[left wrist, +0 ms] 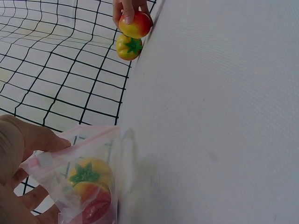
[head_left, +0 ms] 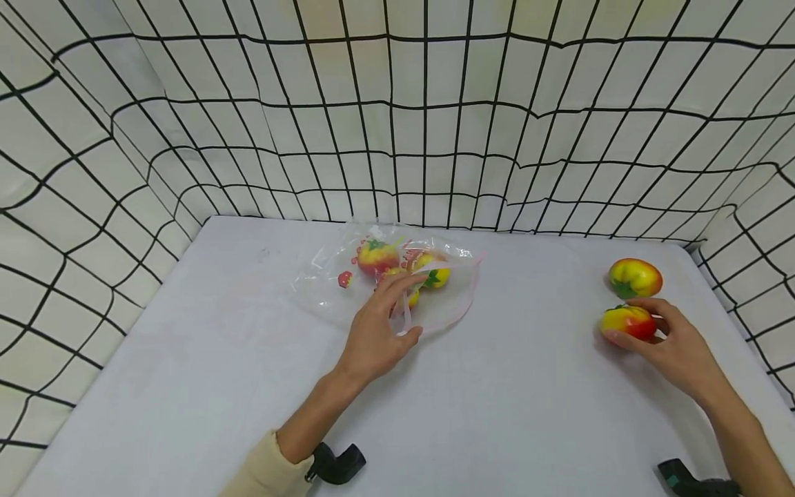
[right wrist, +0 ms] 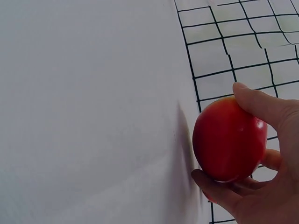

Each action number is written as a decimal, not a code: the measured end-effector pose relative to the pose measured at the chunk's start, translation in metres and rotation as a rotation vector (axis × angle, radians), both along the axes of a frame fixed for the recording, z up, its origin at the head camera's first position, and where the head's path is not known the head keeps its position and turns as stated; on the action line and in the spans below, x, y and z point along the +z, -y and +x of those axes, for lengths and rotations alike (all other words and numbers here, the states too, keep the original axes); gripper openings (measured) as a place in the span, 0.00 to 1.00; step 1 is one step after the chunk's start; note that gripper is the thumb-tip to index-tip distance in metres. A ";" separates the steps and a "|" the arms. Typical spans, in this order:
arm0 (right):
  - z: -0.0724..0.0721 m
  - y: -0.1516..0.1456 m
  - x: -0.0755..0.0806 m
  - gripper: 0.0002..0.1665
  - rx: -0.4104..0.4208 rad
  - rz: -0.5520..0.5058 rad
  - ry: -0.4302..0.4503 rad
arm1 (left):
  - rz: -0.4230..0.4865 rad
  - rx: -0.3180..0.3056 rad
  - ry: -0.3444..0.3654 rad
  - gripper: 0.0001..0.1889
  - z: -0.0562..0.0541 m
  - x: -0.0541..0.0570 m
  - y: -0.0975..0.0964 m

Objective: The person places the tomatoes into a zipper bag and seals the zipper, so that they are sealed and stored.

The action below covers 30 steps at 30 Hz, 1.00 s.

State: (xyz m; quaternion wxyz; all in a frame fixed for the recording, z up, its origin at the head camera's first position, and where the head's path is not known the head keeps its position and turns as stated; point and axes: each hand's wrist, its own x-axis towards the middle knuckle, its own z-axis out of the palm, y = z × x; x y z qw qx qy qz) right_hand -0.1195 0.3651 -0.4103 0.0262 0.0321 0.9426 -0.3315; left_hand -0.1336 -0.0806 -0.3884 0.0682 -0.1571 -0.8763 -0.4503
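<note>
A clear plastic zip bag [head_left: 319,283] with a pink edge and red printed marks lies at the table's back middle. Several red-and-yellow toy fruits with green leafy tops, such as this bagged fruit [left wrist: 96,205], are inside it. My left hand [head_left: 380,331] holds the bag's raised pink edge at its mouth; part of the grip is hidden. At the right, my right hand [head_left: 677,345] grips a similar toy fruit [right wrist: 229,140] between thumb and fingers, low at the tabletop. Just behind it rests another loose toy fruit [head_left: 635,277].
A black wire grid [head_left: 425,138] walls the white table [head_left: 497,414] at the back and both sides. Black wrist mounts [head_left: 338,464] show on both forearms. The loose fruits are near the table's right edge.
</note>
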 end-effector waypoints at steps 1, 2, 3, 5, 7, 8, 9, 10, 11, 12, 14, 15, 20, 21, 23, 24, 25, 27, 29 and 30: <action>0.000 0.002 0.000 0.47 0.001 0.003 -0.002 | 0.000 0.002 -0.001 0.39 0.000 0.000 0.000; -0.001 0.004 0.000 0.47 0.002 0.000 -0.003 | 0.003 0.003 -0.001 0.40 0.001 0.000 0.000; -0.001 0.006 0.000 0.46 0.003 -0.003 -0.004 | 0.006 0.003 -0.002 0.39 0.001 0.000 0.000; -0.002 0.010 0.001 0.46 0.005 -0.004 -0.002 | 0.011 0.000 -0.006 0.40 0.001 0.001 0.000; -0.002 0.013 0.002 0.46 0.007 -0.012 -0.003 | 0.013 -0.002 -0.006 0.39 0.001 0.001 0.000; -0.002 0.015 0.002 0.46 0.008 -0.018 -0.006 | 0.012 -0.004 -0.005 0.39 0.001 0.001 0.000; -0.002 0.017 0.002 0.46 0.012 -0.013 -0.012 | 0.012 -0.006 -0.004 0.39 0.001 0.001 0.000; -0.003 0.019 0.002 0.46 0.017 -0.010 -0.020 | 0.010 -0.006 -0.002 0.39 0.001 0.001 0.000; -0.003 0.020 0.002 0.46 0.021 -0.009 -0.030 | 0.009 -0.006 0.001 0.39 0.001 0.001 0.000; -0.004 0.022 0.002 0.46 0.028 -0.010 -0.045 | 0.009 -0.005 0.002 0.39 0.001 0.001 0.000; -0.005 0.025 0.002 0.45 0.041 -0.016 -0.080 | 0.008 -0.004 0.002 0.39 0.001 0.001 0.001; -0.006 0.027 0.002 0.45 0.048 -0.019 -0.097 | 0.009 -0.002 0.002 0.39 0.001 0.001 0.001; -0.007 0.036 0.001 0.51 0.060 -0.079 -0.167 | 0.008 -0.003 0.002 0.39 0.000 -0.001 0.001; -0.007 0.037 0.001 0.53 0.060 -0.091 -0.174 | 0.009 -0.006 0.001 0.39 0.000 -0.001 0.000; -0.007 0.041 0.001 0.54 0.054 -0.104 -0.179 | 0.010 -0.013 -0.003 0.39 -0.001 -0.001 0.000; -0.007 0.042 0.002 0.54 0.052 -0.106 -0.179 | 0.010 -0.014 -0.005 0.39 -0.001 -0.001 0.000; -0.007 0.044 0.002 0.53 0.050 -0.106 -0.177 | 0.010 -0.014 -0.007 0.39 -0.001 -0.001 0.000; -0.008 0.046 0.002 0.51 0.051 -0.109 -0.175 | 0.006 -0.009 -0.006 0.39 -0.001 -0.001 0.000; -0.008 0.049 0.001 0.48 0.053 -0.105 -0.175 | 0.002 -0.002 -0.002 0.39 -0.001 0.000 0.000; -0.008 0.050 0.001 0.47 0.055 -0.106 -0.179 | 0.001 0.000 0.000 0.39 0.000 0.000 0.000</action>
